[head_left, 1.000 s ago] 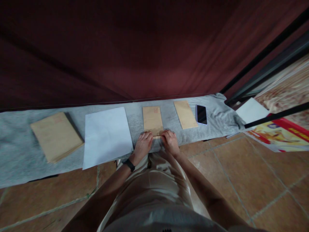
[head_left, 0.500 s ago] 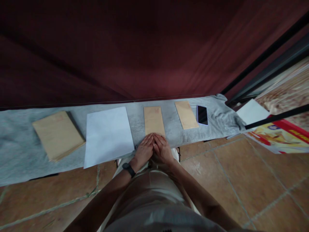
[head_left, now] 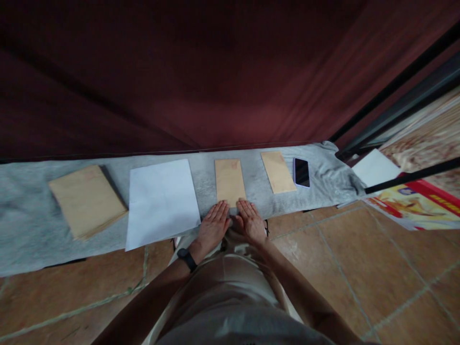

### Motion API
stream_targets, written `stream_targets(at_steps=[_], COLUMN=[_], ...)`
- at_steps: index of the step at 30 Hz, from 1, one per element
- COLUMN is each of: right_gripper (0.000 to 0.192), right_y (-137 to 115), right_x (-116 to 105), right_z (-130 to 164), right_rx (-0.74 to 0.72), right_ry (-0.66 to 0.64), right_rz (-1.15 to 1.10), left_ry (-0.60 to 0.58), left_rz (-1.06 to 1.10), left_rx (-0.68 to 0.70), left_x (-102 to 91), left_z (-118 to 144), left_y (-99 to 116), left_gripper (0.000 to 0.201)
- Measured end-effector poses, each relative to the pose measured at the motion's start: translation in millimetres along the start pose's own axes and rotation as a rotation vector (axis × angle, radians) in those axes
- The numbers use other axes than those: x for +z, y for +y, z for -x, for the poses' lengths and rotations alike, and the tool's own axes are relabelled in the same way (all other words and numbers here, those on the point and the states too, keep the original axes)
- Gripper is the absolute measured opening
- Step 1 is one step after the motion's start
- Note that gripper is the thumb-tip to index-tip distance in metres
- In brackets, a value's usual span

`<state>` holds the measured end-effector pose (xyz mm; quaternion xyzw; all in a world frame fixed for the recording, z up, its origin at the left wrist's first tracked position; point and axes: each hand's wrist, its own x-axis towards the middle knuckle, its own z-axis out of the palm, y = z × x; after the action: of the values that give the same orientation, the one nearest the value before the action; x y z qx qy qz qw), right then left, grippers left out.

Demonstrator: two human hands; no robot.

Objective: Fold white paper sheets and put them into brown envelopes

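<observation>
curtain: big dark red curtain [head_left: 201, 72] fills the whole top of your view and hangs right behind the cloth.
floor: brown tiled floor [head_left: 359, 268] under you, pale grout lines running across it.
cloth: long grey cloth [head_left: 28, 230] laid along the foot of the curtain, everything else sits on it.
white sheet: plain white sheet [head_left: 161, 202] lying flat on the cloth, just left of your hands.
envelope stack: stack of brown envelopes [head_left: 86, 200] at the far left, well apart from your hands, turned a bit askew.
poster: red and yellow printed poster [head_left: 420, 207] on the floor off to the right, a black bar crossing above it and a white paper [head_left: 373, 167] next to it.
middle envelope: the brown middle envelope [head_left: 229, 181] lies flat on the cloth straight ahead of you, its near edge right at your fingertips.
right envelope: another brown envelope [head_left: 278, 171] to the right of that, slightly tilted, not touching it.
left hand: your left hand [head_left: 212, 227] is flat, palm down, fingers straight and held close together, tips at the near left corner of the middle envelope. Black band on that wrist.
right hand: your right hand [head_left: 251, 222] is the same deal, flat and palm down with fingers loosely together, tips touching the near right corner. Neither hand grips anything.
phone: dark-screened phone [head_left: 301, 172] just right of the right envelope.
</observation>
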<state>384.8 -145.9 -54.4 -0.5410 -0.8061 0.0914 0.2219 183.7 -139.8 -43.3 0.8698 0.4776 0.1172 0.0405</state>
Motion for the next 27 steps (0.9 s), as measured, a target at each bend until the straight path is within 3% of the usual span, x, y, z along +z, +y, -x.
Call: stream_targets(at_steps=[7, 13, 27], right_gripper=[0.053, 0.052, 0.052], right_y=[7.8, 4.2, 0.9], right_x=[-0.9, -3.3, -2.6], right_z=[3.3, 2.2, -0.3], right_rx=[0.002, 0.004, 0.008], right_ry=[0.043, 0.056, 0.120], right_rz=[0.040, 0.048, 0.012], left_ry=[0.025, -0.022, 0.015], left_rz=[0.012, 0.005, -0.007], left_rx=[0.021, 0.101, -0.005], left_x=[-0.2, 10.0, 20.6], left_z=[-10.5, -58.2, -141.7], left_y=[-3.0, 1.5, -29.9], left_gripper=[0.054, 0.056, 0.060])
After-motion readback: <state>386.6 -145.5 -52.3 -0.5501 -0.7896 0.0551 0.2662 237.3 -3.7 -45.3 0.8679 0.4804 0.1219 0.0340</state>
